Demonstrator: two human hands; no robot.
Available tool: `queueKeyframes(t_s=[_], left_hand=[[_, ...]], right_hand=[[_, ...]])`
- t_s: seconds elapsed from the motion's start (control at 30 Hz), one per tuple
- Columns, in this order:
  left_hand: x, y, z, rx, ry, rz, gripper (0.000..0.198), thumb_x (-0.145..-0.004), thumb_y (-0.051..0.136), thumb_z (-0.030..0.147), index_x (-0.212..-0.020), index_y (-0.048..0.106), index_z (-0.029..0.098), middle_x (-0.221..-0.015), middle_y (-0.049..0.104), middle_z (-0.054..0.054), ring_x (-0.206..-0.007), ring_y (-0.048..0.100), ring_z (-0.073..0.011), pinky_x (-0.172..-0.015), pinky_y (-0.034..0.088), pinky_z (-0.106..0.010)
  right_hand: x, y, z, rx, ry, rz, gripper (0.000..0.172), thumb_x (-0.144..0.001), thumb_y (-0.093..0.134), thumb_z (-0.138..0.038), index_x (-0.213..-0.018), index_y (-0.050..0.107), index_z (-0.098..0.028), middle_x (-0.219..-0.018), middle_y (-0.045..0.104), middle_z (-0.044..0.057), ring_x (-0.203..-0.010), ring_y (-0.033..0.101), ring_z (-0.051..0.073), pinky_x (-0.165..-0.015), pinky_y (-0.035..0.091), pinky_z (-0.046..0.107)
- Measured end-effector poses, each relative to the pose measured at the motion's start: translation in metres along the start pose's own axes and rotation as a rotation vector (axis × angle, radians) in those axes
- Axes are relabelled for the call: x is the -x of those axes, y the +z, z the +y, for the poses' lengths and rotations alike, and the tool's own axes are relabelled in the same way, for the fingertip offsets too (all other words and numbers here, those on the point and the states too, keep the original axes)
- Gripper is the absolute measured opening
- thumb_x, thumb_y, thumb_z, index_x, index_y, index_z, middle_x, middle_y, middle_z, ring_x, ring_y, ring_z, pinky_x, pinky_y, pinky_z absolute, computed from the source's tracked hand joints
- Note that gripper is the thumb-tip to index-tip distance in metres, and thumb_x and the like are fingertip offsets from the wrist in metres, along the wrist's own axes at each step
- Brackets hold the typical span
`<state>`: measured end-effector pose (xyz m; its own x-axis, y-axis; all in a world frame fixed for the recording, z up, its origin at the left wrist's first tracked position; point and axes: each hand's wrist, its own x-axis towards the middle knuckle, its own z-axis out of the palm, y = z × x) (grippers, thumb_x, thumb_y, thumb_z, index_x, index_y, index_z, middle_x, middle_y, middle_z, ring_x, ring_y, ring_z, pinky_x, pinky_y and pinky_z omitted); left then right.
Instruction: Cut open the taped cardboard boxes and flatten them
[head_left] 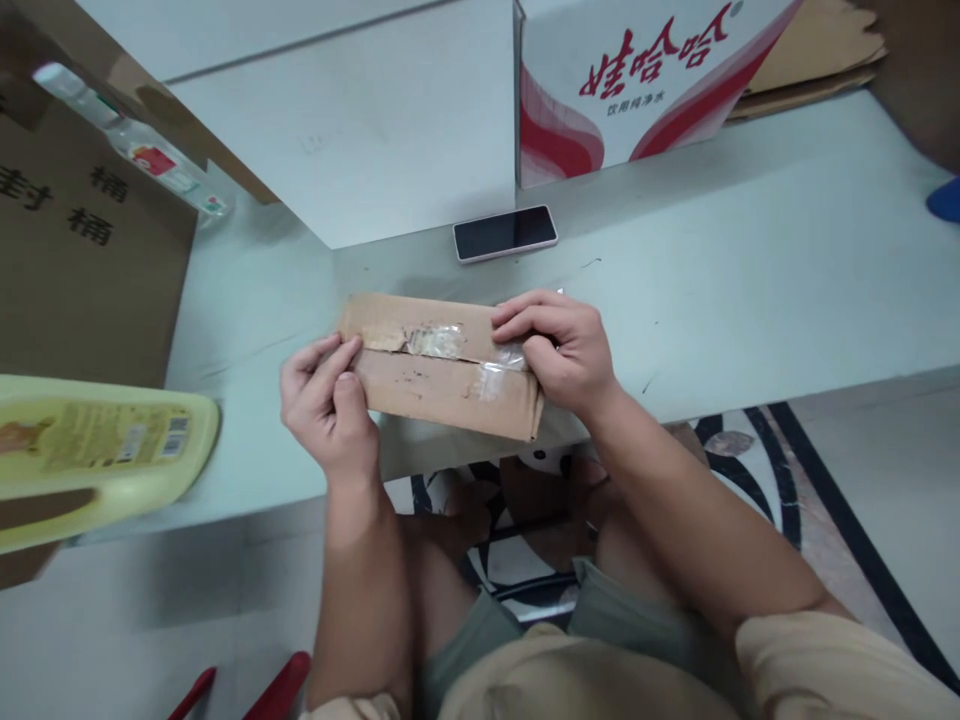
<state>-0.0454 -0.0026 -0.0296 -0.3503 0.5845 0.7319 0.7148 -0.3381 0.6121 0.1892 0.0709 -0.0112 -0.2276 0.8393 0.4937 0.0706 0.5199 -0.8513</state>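
Observation:
A small, flat brown cardboard box point(420, 385) is held up between my two hands, over the near edge of the table. Its upper face has a seam running lengthwise, with torn patches and bits of clear tape. My left hand point(330, 405) grips the left end, thumb and fingers closed on the corner. At the right end, my right hand point(559, 345) is closed on the box, its fingers bent over the upper face by the tape. Just beyond the box lies a smartphone point(506, 234) with a dark screen.
A white carton point(420, 120) and a red-and-white water carton point(645, 90) stand at the back of the pale table point(757, 250). On the left are a big brown carton point(90, 270), a clear bottle point(157, 160) and a yellow jug point(112, 455). Flattened cardboard point(810, 60) lies back right.

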Motion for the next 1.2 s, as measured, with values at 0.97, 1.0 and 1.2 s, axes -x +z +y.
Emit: queueKeyframes(t_s=[0.97, 1.0, 1.2], left_hand=[[0.018, 0.044, 0.120, 0.015, 0.197, -0.290, 0.006, -0.090, 0.068, 0.018, -0.093, 0.071, 0.022, -0.089, 0.070, -0.003, -0.085, 0.067, -0.0166, -0.076, 0.054, -0.030], [0.017, 0.043, 0.121, 0.069, 0.153, -0.243, 0.004, -0.092, 0.065, 0.021, -0.092, 0.069, 0.021, -0.089, 0.069, -0.004, -0.086, 0.067, -0.0164, -0.077, 0.054, -0.030], [0.007, 0.040, 0.119, 0.600, -0.199, 0.016, 0.033, -0.094, 0.064, 0.044, -0.072, 0.058, 0.020, -0.065, 0.055, 0.003, -0.067, 0.061, -0.0119, -0.072, 0.056, -0.028]], right_hand=[[0.002, 0.003, 0.000, -0.014, -0.090, -0.008, 0.025, -0.077, 0.049, -0.011, -0.074, 0.072, -0.020, -0.094, 0.076, 0.004, -0.086, 0.071, 0.016, -0.079, 0.056, 0.029], [0.002, 0.003, 0.000, -0.016, -0.092, -0.006, 0.025, -0.077, 0.049, -0.011, -0.074, 0.072, -0.019, -0.093, 0.076, 0.004, -0.086, 0.071, 0.016, -0.079, 0.057, 0.030], [0.004, 0.005, 0.000, -0.035, -0.091, 0.022, 0.025, -0.075, 0.050, -0.009, -0.073, 0.073, -0.019, -0.091, 0.077, 0.005, -0.083, 0.072, 0.017, -0.078, 0.058, 0.031]])
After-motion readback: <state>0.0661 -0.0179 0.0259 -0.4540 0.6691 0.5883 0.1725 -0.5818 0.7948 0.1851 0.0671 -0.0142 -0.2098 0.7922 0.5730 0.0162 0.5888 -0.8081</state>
